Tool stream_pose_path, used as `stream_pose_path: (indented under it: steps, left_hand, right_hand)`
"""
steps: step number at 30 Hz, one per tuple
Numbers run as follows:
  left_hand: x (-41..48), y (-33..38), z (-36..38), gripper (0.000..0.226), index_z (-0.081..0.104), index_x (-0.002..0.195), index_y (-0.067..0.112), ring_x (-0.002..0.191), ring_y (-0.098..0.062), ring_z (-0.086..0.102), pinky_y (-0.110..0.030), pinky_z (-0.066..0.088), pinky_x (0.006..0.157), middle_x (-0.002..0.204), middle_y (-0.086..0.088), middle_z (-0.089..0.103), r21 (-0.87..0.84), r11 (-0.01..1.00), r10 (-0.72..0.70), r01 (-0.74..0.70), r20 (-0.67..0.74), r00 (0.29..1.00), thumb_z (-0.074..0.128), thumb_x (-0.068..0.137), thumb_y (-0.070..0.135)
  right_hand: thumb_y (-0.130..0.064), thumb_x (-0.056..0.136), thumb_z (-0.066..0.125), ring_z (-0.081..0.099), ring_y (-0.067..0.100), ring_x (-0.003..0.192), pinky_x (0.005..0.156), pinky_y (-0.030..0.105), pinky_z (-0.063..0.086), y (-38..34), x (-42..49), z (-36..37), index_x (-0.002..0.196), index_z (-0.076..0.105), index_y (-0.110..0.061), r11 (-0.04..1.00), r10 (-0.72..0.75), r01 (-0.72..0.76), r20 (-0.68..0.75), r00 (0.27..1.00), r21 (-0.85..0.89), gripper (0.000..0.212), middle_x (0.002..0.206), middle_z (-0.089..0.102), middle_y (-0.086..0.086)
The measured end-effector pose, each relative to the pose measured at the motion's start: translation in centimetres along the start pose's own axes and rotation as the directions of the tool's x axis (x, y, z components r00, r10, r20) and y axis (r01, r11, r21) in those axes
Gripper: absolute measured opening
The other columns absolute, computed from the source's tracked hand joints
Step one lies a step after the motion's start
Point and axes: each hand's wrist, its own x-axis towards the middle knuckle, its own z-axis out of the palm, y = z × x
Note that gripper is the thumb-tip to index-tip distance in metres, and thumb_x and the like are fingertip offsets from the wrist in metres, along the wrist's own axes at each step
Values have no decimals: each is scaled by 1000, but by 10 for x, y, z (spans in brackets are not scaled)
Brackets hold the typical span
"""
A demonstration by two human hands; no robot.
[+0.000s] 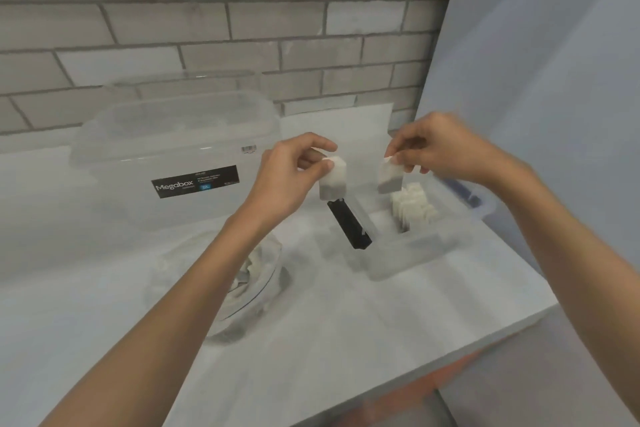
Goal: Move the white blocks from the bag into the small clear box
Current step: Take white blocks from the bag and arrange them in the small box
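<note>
Near the small clear box (420, 253) at the counter's (329, 340) right edge, the left grip (294, 172) pinches one white block (333, 182) and the right grip (440, 149) pinches a second block (390, 177)

hands (289, 172) (441, 149) 2 | white blocks (333, 180) (390, 177) held 2 | clear boxes (166, 152) (420, 248) 2 | bag (247, 276) 1

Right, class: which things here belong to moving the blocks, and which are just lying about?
Part of the job: left hand pinching the left-hand block; right hand pinching the right-hand block; small clear box; stacked blocks inside it; bag.

Lying about: Megabox tub; black bar beside the box.
</note>
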Motion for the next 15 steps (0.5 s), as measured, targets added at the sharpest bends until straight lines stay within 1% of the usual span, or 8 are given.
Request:
stream_pose_path:
  steps: [1,3,5,7,8,10,12,15]
  left_hand:
    - [4,2,9,17,70,101,27,77,-3,61,-10,45,76,81,9,70,-10,1000,-13,13,14,1000,69,87,17]
    - [12,6,26,17,70,101,26,78,-6,62,-11,45,76,83,7,70,-11,999,-30,31,31,999,69,86,17]
    - [17,8,40,13,72,95,25,77,-5,61,-7,44,72,83,8,69,13,999,-31,30,37,999,70,86,16]
    - [21,9,51,10,73,91,24,76,-2,60,-3,42,68,83,8,69,39,998,-40,38,44,998,70,85,15]
    - [24,9,55,10,73,89,23,75,-1,60,-3,42,67,83,8,69,44,998,-49,48,43,998,70,85,15]
    - [28,7,60,8,74,87,22,76,-2,61,-3,42,67,84,6,71,42,997,-72,70,41,997,71,84,16]
    - [31,7,65,6,74,87,20,77,-5,63,-4,43,67,84,5,72,45,995,-88,86,47,995,72,84,16]
    - [35,6,71,5,73,86,19,77,-4,63,-4,42,66,83,7,71,61,993,-104,99,74,992,71,84,15]
  right_hand:
    - [-9,85,69,60,0,53,51,10,47,13,1,-2,87,74,-16,999,21,-20,29,999,-29,9,61,65,-15]
    - [-9,84,69,58,-3,49,52,11,48,40,4,-3,85,74,-17,995,72,-65,100,992,-75,10,56,63,-16]
    - [-7,83,68,59,-4,48,55,17,51,65,8,2,83,73,-17,988,132,-112,199,971,-110,11,64,68,-9]
    - [-6,84,66,63,3,56,54,19,50,87,13,11,86,72,-14,978,191,-154,310,931,-139,11,75,71,2]
    - [-5,84,64,64,7,60,54,18,49,95,15,16,88,72,-12,973,216,-168,361,907,-158,11,78,71,4]
    - [-4,85,62,65,11,64,54,18,49,109,18,27,87,70,-12,963,260,-196,441,859,-187,11,77,68,4]
    - [-2,84,62,65,15,66,55,19,49,120,21,37,83,68,-14,954,294,-220,486,823,-204,13,78,67,7]
    - [-1,83,60,65,19,70,57,21,51,134,25,50,81,68,-15,946,316,-234,490,813,-223,16,86,70,12]
